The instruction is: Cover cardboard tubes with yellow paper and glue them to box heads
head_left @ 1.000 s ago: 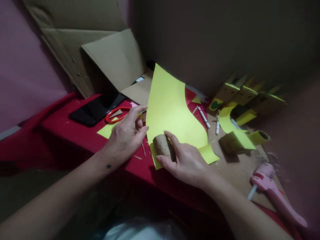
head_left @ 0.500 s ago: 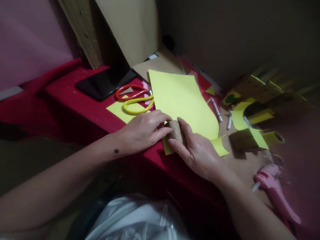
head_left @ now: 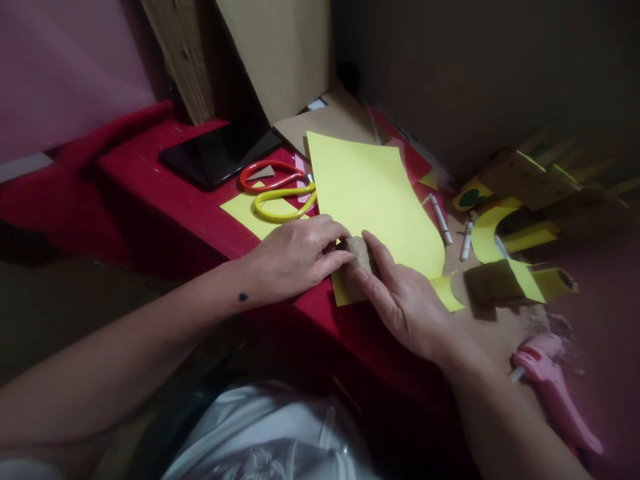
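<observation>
L hand [head_left: 297, 257], R hand [head_left: 405, 303] on roll [head_left: 359, 252] nr tbl edge [head_left: 323, 308].

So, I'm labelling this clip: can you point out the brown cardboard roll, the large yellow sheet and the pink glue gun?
Brown cardboard roll [head_left: 359, 253]: head view, on its visible upper side.
Large yellow sheet [head_left: 374, 193]: head view, middle of its face.
Pink glue gun [head_left: 555, 388]: head view, upper handle.

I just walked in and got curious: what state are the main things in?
Cardboard roll: rolled up, fingers of left hand and right hand on it
Yellow sheet: spread out, near end beneath the roll
Scissors: lying down, blades hidden
Phone: lying flat, screen dark
Glue gun: lying on its side; on or off unclear
</observation>
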{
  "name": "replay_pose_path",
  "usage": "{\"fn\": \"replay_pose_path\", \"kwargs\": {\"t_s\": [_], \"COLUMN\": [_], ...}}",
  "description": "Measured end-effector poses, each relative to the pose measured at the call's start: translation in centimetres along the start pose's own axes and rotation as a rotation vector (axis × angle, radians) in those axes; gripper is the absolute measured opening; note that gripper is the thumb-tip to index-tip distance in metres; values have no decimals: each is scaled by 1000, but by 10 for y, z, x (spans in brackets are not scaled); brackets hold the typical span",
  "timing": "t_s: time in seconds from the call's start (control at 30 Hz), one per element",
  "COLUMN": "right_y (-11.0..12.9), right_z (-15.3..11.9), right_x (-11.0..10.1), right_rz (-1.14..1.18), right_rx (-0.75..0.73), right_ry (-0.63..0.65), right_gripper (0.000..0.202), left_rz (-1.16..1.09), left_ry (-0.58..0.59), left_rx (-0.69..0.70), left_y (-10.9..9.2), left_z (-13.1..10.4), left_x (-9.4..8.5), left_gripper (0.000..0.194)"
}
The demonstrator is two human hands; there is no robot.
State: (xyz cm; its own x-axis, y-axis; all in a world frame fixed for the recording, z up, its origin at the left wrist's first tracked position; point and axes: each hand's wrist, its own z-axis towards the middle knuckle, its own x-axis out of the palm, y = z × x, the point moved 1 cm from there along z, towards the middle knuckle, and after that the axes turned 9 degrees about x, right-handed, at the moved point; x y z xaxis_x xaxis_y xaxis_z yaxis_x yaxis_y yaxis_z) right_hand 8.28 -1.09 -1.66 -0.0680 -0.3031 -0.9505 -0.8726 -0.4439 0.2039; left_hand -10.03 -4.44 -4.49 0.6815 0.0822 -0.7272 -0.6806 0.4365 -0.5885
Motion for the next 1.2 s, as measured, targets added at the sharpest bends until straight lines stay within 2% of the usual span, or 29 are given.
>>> {"fn": "replay_pose_path", "kwargs": {"t_s": [0.23, 0.43, 0.5, 0.67, 0.83, 1.0, 1.2], "right_y": [0, 1, 1, 3, 4, 4, 2], "right_z": [0, 0, 0, 1, 2, 2, 0], "right_x": [3, 3, 4, 4, 6, 9, 11], "right_rz": [-25, -31, -35, -36, -29, -8, 63], "right_rx": [-19, -27, -24, -23, -13, -30, -52], "right_ry": [-36, -60, -66, -79, -115, -144, -204], "right_gripper": [75, 71, 70, 70, 69, 71, 68], "left_rz": [-66, -329, -388, -255, -79, -66, -10], "left_ry": [-69, -247, -277, -303, -249, -191, -213], "left_rx": [-3, -223, -247, -188, -71, 2, 59], "left_y": [3, 11, 11, 8, 8, 7, 8], "left_z": [0, -4, -6, -7, -7, -5, -4], "left_x": [0, 1, 1, 0, 0, 0, 5], "left_gripper": [21, 24, 23, 21, 18, 16, 14]}}
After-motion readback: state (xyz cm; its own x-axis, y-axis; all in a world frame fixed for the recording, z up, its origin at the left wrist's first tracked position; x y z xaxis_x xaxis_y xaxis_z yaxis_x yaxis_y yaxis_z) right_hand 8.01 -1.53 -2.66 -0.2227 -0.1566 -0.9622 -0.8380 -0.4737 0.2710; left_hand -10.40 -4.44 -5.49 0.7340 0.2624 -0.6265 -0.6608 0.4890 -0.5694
